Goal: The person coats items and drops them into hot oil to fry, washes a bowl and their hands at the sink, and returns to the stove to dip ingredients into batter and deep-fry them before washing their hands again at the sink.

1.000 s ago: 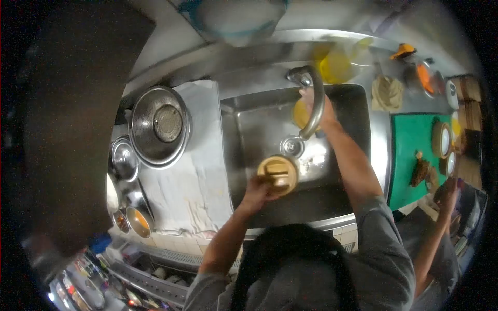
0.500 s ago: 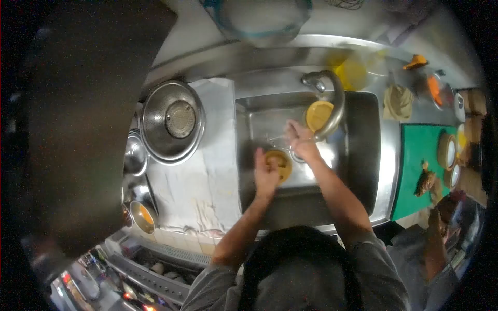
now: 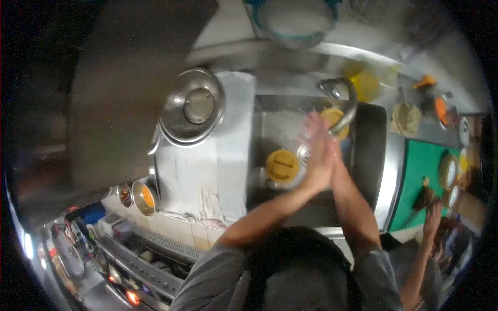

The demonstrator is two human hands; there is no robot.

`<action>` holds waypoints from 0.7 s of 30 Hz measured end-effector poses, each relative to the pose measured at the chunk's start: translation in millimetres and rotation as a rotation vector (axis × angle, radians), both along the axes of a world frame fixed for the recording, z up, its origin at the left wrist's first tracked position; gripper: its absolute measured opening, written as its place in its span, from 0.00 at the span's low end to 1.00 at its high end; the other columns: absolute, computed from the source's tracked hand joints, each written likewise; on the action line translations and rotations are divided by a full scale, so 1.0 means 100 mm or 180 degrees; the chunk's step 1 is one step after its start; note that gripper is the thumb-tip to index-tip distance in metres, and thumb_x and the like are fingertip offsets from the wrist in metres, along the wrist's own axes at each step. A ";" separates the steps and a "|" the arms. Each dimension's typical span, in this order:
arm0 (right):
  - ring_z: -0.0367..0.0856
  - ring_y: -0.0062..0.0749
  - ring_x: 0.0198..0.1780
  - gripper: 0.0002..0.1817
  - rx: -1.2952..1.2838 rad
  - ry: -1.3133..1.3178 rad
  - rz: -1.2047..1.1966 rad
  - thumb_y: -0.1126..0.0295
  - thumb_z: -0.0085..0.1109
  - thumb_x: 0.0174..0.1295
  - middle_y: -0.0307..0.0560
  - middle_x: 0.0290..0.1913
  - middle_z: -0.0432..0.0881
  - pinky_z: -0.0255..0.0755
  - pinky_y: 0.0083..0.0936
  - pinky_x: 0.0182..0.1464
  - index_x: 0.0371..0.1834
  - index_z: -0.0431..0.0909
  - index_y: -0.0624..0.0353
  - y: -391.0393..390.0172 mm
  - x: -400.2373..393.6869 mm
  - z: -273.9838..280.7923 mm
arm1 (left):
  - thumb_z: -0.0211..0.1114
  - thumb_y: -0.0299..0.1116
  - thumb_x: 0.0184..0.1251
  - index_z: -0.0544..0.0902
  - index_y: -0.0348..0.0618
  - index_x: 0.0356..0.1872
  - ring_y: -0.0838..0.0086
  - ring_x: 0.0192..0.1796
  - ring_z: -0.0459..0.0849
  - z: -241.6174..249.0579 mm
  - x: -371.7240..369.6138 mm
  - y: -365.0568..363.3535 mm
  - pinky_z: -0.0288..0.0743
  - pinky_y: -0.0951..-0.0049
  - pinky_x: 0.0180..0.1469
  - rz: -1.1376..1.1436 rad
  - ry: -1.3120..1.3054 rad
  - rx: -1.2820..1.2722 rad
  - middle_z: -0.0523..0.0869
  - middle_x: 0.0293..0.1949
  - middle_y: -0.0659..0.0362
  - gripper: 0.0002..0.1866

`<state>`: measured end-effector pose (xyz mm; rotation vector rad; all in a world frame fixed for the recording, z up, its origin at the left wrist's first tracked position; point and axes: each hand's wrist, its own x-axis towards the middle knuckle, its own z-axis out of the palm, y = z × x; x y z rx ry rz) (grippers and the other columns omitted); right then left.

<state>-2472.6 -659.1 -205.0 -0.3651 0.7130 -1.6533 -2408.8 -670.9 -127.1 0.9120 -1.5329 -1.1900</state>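
My left hand (image 3: 318,167) and my right hand (image 3: 333,150) are pressed together under the curved faucet (image 3: 348,106), over the metal sink (image 3: 270,122). Their fingers stretch toward the back of the sink, blurred by motion, and neither hand appears to hold anything. A round yellow-brown lid-like piece with a raised handle (image 3: 282,166) lies in the sink to the left of my hands. Another yellow-brown round piece (image 3: 330,117) sits below the faucet, partly hidden by the spout and my fingers. Beside my left hand is the drain (image 3: 304,154).
Left of the sink, a metal bowl (image 3: 211,129) with a round strainer stands by a white cloth (image 3: 207,176). At right lies a green cutting board (image 3: 415,181), where a co-worker's hand (image 3: 433,217) reaches in. A yellow container (image 3: 365,85) stands behind the faucet.
My left hand has left the lid-like piece and moved right to meet my right hand under the faucet. The view has shifted. The co-worker's hand has moved onto the board's edge.
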 end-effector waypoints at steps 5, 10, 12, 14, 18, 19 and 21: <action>0.70 0.44 0.70 0.39 0.0674 -0.0617 0.0436 0.40 0.50 0.71 0.48 0.75 0.66 0.69 0.53 0.66 0.78 0.57 0.51 -0.12 0.16 0.46 | 0.41 0.56 0.81 0.63 0.38 0.75 0.55 0.75 0.65 -0.43 -0.29 -0.25 0.54 0.65 0.77 0.0245 -0.2702 0.1190 0.68 0.73 0.42 0.34; 0.71 0.38 0.67 0.39 0.0936 -0.0293 0.0028 0.42 0.51 0.73 0.45 0.71 0.70 0.66 0.42 0.69 0.79 0.56 0.50 -0.22 0.21 0.48 | 0.37 0.60 0.81 0.61 0.37 0.75 0.59 0.75 0.65 -0.13 0.07 -0.49 0.50 0.65 0.78 -0.0241 0.0388 0.2326 0.69 0.73 0.45 0.38; 0.70 0.38 0.68 0.35 0.0990 -0.0670 0.0152 0.45 0.51 0.74 0.45 0.71 0.71 0.63 0.38 0.72 0.78 0.59 0.50 -0.22 0.32 0.59 | 0.36 0.57 0.82 0.53 0.35 0.78 0.60 0.78 0.59 -0.39 0.19 -0.56 0.47 0.64 0.79 -0.0433 -0.0095 0.1873 0.58 0.79 0.46 0.37; 0.69 0.39 0.69 0.32 0.0910 -0.0497 0.0135 0.49 0.49 0.76 0.49 0.71 0.70 0.62 0.38 0.73 0.77 0.61 0.55 -0.26 0.24 0.54 | 0.35 0.54 0.84 0.52 0.35 0.78 0.62 0.79 0.56 -0.55 0.23 -0.07 0.46 0.64 0.80 -0.0114 -0.0411 0.0849 0.53 0.80 0.49 0.36; 0.69 0.46 0.71 0.34 0.0520 -0.0379 -0.0394 0.55 0.48 0.76 0.60 0.71 0.69 0.60 0.41 0.76 0.75 0.58 0.69 -0.38 0.11 0.70 | 0.36 0.53 0.84 0.51 0.39 0.79 0.59 0.81 0.50 -0.02 0.20 0.46 0.42 0.63 0.81 -0.0114 0.1338 0.2852 0.53 0.80 0.52 0.34; 0.70 0.47 0.71 0.34 0.0315 -0.0767 -0.0242 0.55 0.49 0.75 0.61 0.71 0.69 0.59 0.42 0.76 0.75 0.58 0.69 -0.39 0.07 0.73 | 0.38 0.57 0.83 0.47 0.43 0.81 0.60 0.82 0.46 0.00 0.20 0.40 0.40 0.64 0.82 -0.0438 0.2100 0.3115 0.49 0.81 0.53 0.37; 0.70 0.49 0.70 0.34 0.0069 -0.1136 -0.0072 0.56 0.50 0.74 0.61 0.71 0.69 0.59 0.43 0.77 0.74 0.58 0.69 -0.40 0.04 0.84 | 0.40 0.60 0.81 0.44 0.47 0.82 0.61 0.83 0.42 0.01 0.15 0.19 0.37 0.66 0.82 -0.0783 0.2888 0.3299 0.44 0.83 0.55 0.40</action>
